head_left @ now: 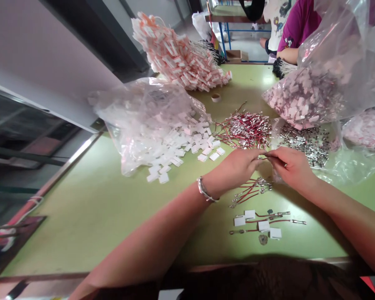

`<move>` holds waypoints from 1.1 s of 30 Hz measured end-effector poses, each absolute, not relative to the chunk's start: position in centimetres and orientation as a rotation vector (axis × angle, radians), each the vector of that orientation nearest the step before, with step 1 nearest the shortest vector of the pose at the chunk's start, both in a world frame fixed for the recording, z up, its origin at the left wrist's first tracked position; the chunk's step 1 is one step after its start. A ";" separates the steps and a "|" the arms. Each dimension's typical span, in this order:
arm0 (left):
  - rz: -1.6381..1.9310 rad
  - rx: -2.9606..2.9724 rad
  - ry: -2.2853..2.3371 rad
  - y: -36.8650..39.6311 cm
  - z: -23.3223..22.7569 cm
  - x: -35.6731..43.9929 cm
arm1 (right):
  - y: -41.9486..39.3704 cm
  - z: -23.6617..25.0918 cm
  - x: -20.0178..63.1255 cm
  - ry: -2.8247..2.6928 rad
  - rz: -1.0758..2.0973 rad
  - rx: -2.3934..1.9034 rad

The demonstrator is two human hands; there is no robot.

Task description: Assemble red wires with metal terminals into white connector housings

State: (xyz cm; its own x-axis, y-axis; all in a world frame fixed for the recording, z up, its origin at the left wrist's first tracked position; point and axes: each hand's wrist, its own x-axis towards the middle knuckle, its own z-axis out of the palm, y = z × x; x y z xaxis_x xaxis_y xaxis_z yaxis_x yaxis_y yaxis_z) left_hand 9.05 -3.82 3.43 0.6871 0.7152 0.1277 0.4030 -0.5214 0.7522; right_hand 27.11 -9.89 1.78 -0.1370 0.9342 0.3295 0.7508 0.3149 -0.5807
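Pinching: left hand (237,166) and right hand (289,166) meet fingertip to fingertip, both grips closed on one thin red wire lead with silver metal end terminals (263,157), held just above the green tabletop (90,216).
Handling: the lead looks very light and limp along its wire, stiff only at the metal ends; I judge the terminals the surest place to take hold, since the slim wire would slip and bend.
Below the grips: a small bunch of loose red leads (251,191) lies on the tabletop, and nearer the person a few leads fitted with small white rectangular blocks (262,223).
Beyond the grips: a tangled heap of red leads (245,129).
Left of the grips: an open clear plastic bag (143,121) spills white blocks.
Right of the grips: a clear bag (346,166) holds small silver metal parts (306,141); above it a fuller bag of pink-white pieces (306,98).
Far: a bare pile of orange-and-white tagged pieces (178,54); another person's sleeve (296,25).
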 end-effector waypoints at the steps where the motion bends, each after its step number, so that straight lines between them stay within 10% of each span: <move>1: 0.599 2.209 0.883 -4.1 3.2 9.4 | -9.9 2.0 27.2 -1.876 0.429 -1.518; 14: 0.990 1.856 1.103 -1.1 1.8 7.5 | -8.6 3.1 32.5 -2.296 0.075 -2.393; 33: 0.644 1.716 1.078 -3.0 0.6 8.8 | -8.8 3.2 31.8 -2.385 0.239 -2.335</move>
State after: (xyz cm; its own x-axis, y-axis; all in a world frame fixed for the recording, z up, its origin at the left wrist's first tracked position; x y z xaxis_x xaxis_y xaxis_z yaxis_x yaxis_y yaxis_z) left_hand 8.79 -2.95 0.57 0.4676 0.8820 -0.0578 0.3674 -0.1345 0.9203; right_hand 31.75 -8.79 3.21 -0.0155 0.9699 -0.2430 0.9988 0.0261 0.0407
